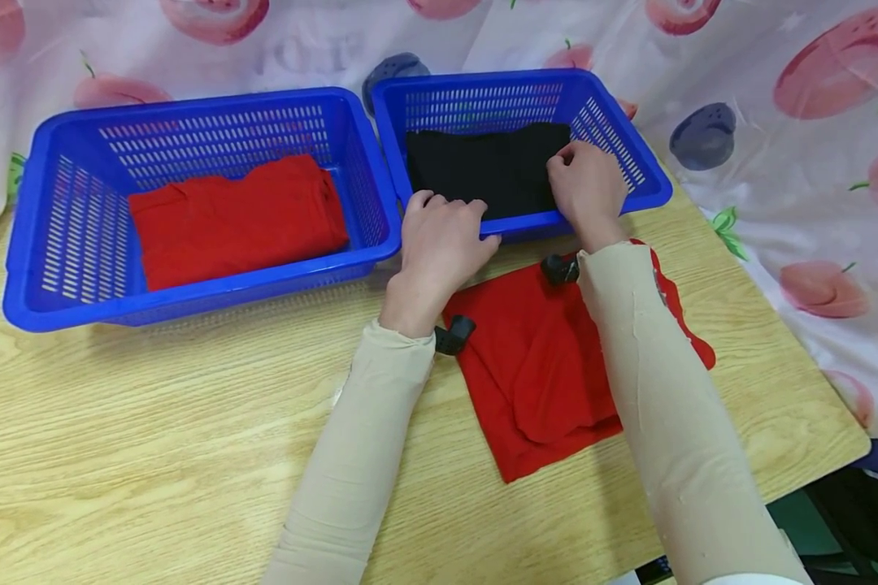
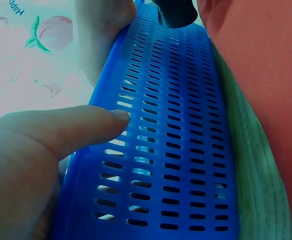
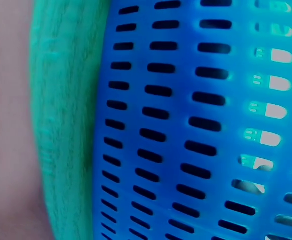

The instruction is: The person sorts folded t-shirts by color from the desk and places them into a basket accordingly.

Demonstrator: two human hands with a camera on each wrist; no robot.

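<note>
From my station I'm watching the folded black garment (image 1: 483, 172) lying in the right blue basket (image 1: 519, 227); my right hand (image 1: 591, 185) is pinching its edge, my left hand (image 1: 445, 237) is straddling the rim, its grip hidden, so I can't tell. Tugging unevenly, I'm risking loosened folds.

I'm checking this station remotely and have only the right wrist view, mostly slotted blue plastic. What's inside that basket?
Observer: A black cloth lies in that blue basket.
Operator: Is anything against its near side?
Observer: Yes, the left hand is at the near rim, its thumb against the outside wall.
Operator: And what's in front of it?
Observer: A red cloth lies spread on the table.
</note>
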